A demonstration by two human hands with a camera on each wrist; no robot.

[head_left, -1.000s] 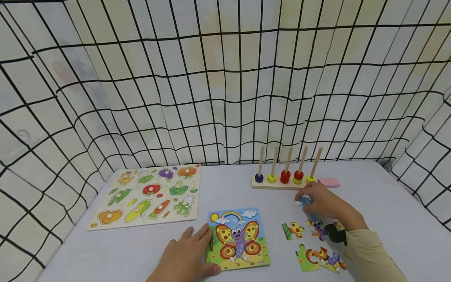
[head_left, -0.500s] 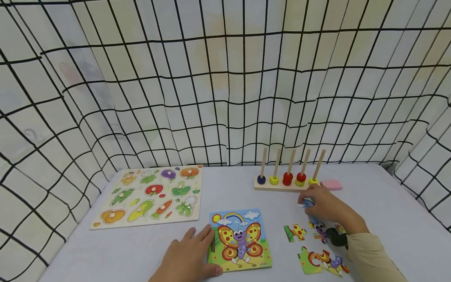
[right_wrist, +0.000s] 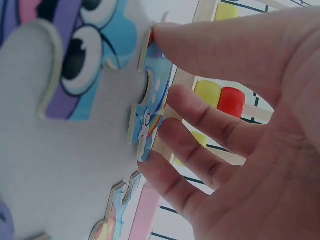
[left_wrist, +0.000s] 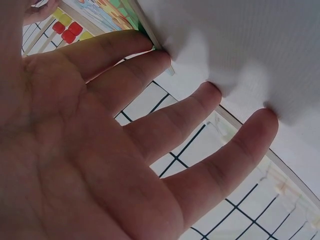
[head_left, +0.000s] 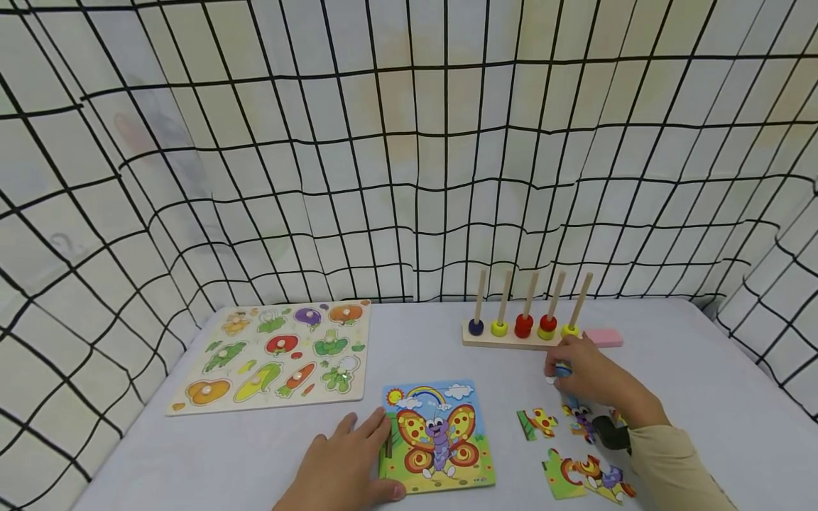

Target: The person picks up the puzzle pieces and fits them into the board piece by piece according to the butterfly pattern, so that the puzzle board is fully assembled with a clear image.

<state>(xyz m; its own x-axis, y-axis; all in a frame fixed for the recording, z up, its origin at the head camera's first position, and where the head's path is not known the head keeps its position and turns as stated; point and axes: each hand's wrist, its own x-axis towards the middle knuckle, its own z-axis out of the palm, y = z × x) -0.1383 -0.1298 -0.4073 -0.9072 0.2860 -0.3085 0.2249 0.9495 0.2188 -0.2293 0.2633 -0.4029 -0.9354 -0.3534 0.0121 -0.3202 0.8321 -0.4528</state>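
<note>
My left hand (head_left: 341, 465) rests on the white table with its fingers spread. Its fingertips and thumb touch the left edge of a square butterfly picture board (head_left: 437, 433). The left wrist view shows these fingers nearly straight, two of them right at the board's edge. Over to the right, my right hand (head_left: 594, 372) pinches a blue jigsaw piece (right_wrist: 155, 90) with a rainbow printed on it. Thumb and fingertips lie along its edges, close over the table; in the head view the hand covers much of it.
Loose jigsaw pieces (head_left: 538, 424) lie right of the board, several below my right forearm. Behind the right hand stands a wooden peg rack (head_left: 511, 341) with coloured beads, beside a pink block (head_left: 603, 337). A vegetable peg puzzle (head_left: 271, 355) lies back left. Black netting (head_left: 415, 184) hangs behind.
The rainbow piece has turned a little under my right fingers, and less of it shows now. The left hand stays at the board. The whole head view has shifted slightly.
</note>
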